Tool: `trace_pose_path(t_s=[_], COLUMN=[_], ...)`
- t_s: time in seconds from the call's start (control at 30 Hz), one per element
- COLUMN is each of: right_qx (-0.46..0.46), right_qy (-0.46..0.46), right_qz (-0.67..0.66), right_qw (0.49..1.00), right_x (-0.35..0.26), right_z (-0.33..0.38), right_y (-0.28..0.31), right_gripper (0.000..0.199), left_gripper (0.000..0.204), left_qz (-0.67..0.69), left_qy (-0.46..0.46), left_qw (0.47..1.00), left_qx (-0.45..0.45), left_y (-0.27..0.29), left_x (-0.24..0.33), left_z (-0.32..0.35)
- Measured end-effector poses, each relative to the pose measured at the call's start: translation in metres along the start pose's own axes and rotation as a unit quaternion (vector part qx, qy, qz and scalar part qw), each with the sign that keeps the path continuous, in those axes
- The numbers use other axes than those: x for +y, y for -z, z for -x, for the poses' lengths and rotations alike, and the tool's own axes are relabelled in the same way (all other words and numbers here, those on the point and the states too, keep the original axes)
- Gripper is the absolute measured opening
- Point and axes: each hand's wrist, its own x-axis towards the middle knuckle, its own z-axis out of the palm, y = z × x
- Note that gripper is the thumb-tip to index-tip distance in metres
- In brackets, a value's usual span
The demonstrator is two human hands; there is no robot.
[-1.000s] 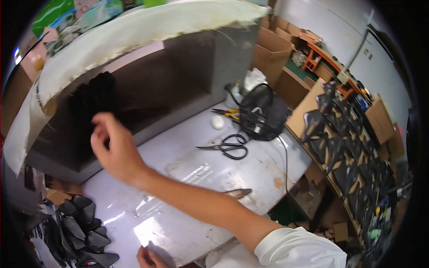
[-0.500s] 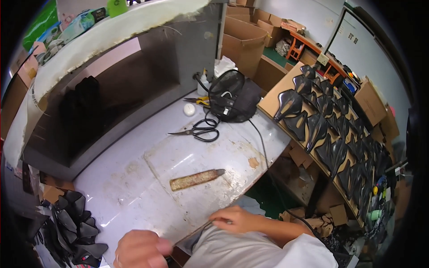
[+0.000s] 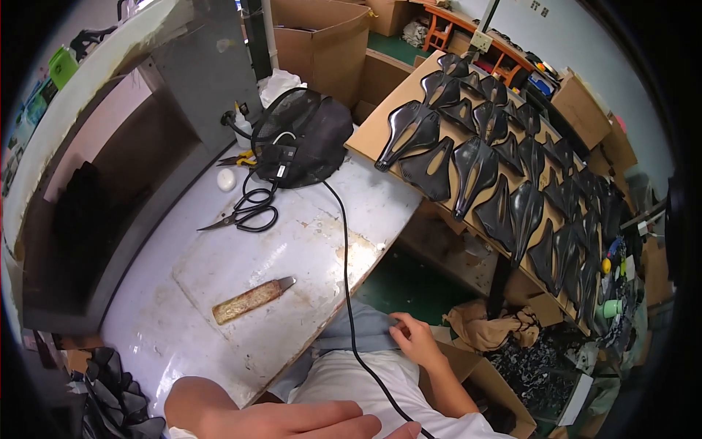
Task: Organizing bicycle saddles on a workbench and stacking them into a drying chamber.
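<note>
My left hand (image 3: 314, 422) reaches across the lower edge in front of my white shirt, fingers stretched out and holding nothing visible. Its fingertips are close to a black cable (image 3: 346, 256); I cannot tell whether they touch. To the right of the table's front edge, my right hand (image 3: 415, 338) hovers by my leg, its fingers loosely bent and apart, with nothing seen in it. On the white table (image 3: 161, 293) lies a short-bladed knife with a worn, wrapped handle (image 3: 248, 301). Beyond it rest black-handled scissors (image 3: 252, 211).
A black mesh device (image 3: 307, 139) stands at the table's back, beside yellow-handled pliers (image 3: 245, 159), a white round object (image 3: 227, 180) and a bottle (image 3: 242, 126). At right, black bicycle saddles (image 3: 475, 172) cover a cardboard-topped surface. More black pieces (image 3: 110, 395) are piled lower left.
The view has turned right, so the table things appear further left. My right hand has left the table edge and moved right; my left hand has swung rightward across my front, its fingers extended.
</note>
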Motion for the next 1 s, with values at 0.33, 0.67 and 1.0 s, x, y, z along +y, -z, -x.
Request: trace_pose_path(t_s=[0.33,0.67,1.0], right_qx=[0.04,0.199,0.605], right_qy=[0.018,0.037,-0.033], right_qz=[0.007,0.06,0.115], right_qw=[0.999,0.977,0.787], right_x=[0.021,0.032,0.053], right_z=[-0.058,-0.012,0.096], right_y=[0.035,0.114,0.269], right_gripper=[0.038,0.019,0.017], left_gripper=[0.029,0.009,0.061], left_qz=[-0.017,-0.072,-0.203], left_qy=[-0.042,0.391,0.463], left_qw=[0.998,0.916,0.858], left_qx=[-0.035,0.054,-0.088], left_y=[-0.022,-0.107,-0.139], left_x=[-0.063,-0.247,-0.419], left_z=[-0.046,0.001,-0.052])
